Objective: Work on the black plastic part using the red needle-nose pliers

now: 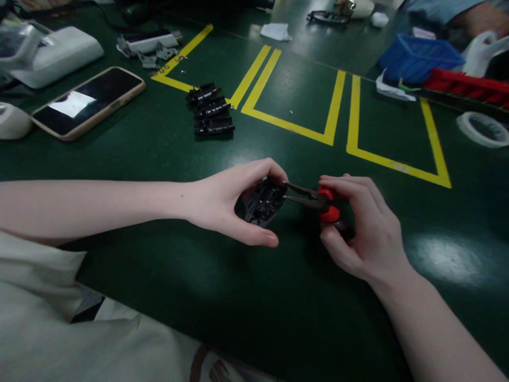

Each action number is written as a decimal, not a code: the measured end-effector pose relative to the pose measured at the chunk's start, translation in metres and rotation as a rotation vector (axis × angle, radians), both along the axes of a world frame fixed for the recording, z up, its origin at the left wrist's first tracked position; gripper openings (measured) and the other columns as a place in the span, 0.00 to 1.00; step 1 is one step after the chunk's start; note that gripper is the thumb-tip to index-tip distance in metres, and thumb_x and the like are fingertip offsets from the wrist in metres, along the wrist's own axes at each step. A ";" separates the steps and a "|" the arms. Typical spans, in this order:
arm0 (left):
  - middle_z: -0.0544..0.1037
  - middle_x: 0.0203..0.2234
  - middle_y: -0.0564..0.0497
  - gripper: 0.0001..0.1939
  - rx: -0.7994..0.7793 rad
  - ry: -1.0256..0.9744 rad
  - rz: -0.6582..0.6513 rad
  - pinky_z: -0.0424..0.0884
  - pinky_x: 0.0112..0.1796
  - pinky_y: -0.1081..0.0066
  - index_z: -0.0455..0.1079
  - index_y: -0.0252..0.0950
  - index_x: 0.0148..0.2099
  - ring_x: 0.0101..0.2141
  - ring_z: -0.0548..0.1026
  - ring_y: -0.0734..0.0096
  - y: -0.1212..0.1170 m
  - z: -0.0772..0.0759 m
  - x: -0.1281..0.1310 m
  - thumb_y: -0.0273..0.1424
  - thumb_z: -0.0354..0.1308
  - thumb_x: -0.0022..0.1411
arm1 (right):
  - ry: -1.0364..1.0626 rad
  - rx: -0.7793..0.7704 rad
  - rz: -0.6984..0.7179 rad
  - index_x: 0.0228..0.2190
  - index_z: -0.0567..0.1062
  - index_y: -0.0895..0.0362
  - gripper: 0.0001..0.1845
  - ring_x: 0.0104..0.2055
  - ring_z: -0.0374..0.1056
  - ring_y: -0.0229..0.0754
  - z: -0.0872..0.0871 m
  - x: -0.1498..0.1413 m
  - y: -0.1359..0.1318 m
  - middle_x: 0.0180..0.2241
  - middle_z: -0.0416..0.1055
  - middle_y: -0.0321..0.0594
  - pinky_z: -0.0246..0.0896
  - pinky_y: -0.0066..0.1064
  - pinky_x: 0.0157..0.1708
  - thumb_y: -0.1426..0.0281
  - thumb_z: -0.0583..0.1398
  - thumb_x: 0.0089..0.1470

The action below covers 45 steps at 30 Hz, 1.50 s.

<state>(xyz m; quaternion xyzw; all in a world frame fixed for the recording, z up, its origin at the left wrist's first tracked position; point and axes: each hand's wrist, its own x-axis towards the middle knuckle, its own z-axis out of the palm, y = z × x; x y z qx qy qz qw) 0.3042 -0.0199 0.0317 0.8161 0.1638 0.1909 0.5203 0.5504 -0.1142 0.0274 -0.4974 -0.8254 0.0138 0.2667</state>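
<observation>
My left hand (228,201) is closed around a black plastic part (262,203), held just above the green table (278,297) between thumb and fingers. Wrapped round the red handles of small pliers (318,201) is my right hand (366,228). The pliers' dark jaws point left and their tips touch the upper right edge of the black part. Three similar black parts (210,110) lie in a stack-like row farther back on the table, left of centre.
A phone (87,101) lies at the left, with white objects (59,53) behind it. Yellow tape lines (334,111) mark the table. A blue bin (417,58), a red tray (469,87) and a tape roll (483,129) sit at the back right.
</observation>
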 end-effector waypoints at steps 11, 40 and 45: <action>0.71 0.48 0.44 0.36 0.049 0.010 -0.097 0.67 0.48 0.60 0.65 0.35 0.54 0.47 0.71 0.56 0.007 0.002 -0.002 0.51 0.69 0.50 | -0.093 0.101 -0.109 0.45 0.68 0.52 0.16 0.41 0.70 0.49 -0.004 0.000 0.000 0.43 0.69 0.46 0.68 0.40 0.32 0.70 0.59 0.53; 0.76 0.41 0.48 0.38 0.345 0.121 -0.263 0.64 0.39 0.71 0.69 0.34 0.51 0.37 0.73 0.66 0.002 0.001 0.001 0.58 0.66 0.48 | -0.329 0.004 0.001 0.30 0.70 0.58 0.04 0.32 0.67 0.47 0.003 -0.013 -0.005 0.28 0.70 0.44 0.58 0.37 0.26 0.70 0.59 0.56; 0.76 0.41 0.48 0.39 0.365 0.119 -0.269 0.65 0.38 0.71 0.69 0.35 0.51 0.37 0.73 0.66 0.002 0.002 0.001 0.59 0.65 0.48 | -0.336 0.016 0.016 0.30 0.70 0.59 0.05 0.31 0.68 0.46 0.004 -0.015 -0.007 0.28 0.70 0.45 0.58 0.37 0.27 0.70 0.58 0.57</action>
